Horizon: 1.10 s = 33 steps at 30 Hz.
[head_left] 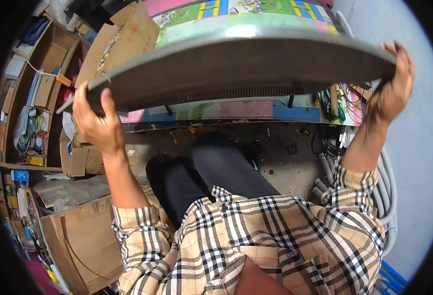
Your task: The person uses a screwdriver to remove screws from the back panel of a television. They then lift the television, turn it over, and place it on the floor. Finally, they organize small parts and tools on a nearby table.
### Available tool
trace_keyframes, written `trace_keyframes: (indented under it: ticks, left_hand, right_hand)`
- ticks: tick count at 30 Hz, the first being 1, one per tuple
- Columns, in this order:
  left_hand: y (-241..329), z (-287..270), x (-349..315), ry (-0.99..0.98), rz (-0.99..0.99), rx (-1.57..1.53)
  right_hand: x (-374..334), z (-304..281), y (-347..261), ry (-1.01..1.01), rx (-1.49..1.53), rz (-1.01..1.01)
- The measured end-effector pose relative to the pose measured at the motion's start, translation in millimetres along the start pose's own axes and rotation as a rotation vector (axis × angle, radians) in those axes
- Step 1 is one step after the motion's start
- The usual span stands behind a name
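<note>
A wide, dark flat-screen television point(236, 66) is held up between my hands above the table, its face spanning most of the view. Vent slots run along its lower edge, and two short black pegs stick out below. My left hand point(98, 118) grips the left end, thumb on the near face and fingers over the outer edge. At the right end my right hand point(396, 88) is closed around the corner, its fingertips curled over the top edge. The far side of the television is hidden.
Beneath the television lies a table with a colourful printed cover point(236, 109). A cardboard box point(138, 44) stands at its far left; tools and wires point(349, 101) lie at its right. Shelves point(54, 44) line the left, grey pipes point(386, 187) the right wall. Small scraps litter the floor point(275, 152).
</note>
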<state>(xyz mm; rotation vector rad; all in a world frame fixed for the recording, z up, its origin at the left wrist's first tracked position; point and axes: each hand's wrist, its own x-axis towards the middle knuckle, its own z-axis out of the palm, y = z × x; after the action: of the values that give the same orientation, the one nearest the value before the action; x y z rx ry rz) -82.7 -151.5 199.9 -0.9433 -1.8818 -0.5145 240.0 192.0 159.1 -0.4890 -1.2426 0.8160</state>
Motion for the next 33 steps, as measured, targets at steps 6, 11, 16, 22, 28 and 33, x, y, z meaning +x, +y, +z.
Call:
trace_keyframes:
  ticks: [6, 11, 16, 22, 28, 33]
  left_hand:
    - [18.7, -41.4, -68.4, -0.006, -0.008, 0.029]
    - [18.8, -55.5, -114.0, 0.023, -0.027, 0.034]
    - [18.1, -55.4, -143.4, 0.046, -0.061, 0.002]
    - [17.8, -59.1, -156.3, 0.030, -0.112, -0.073]
    - [23.4, -54.3, -143.1, 0.079, -0.109, -0.064]
    - [27.1, -49.1, -113.3, 0.052, -0.072, -0.062]
  right_hand:
    - [-58.0, -52.7, -7.3, 0.034, 0.090, -0.070]
    - [-93.3, -74.5, -4.3, 0.102, 0.056, -0.100]
    - [-113.6, -84.8, -7.6, 0.106, -0.004, -0.122]
    - [-121.3, -89.5, -7.8, 0.151, 0.033, -0.083]
    - [-109.9, -83.6, -9.1, 0.164, -0.002, -0.081]
    - [-86.5, -76.6, 1.1, 0.111, 0.148, -0.027]
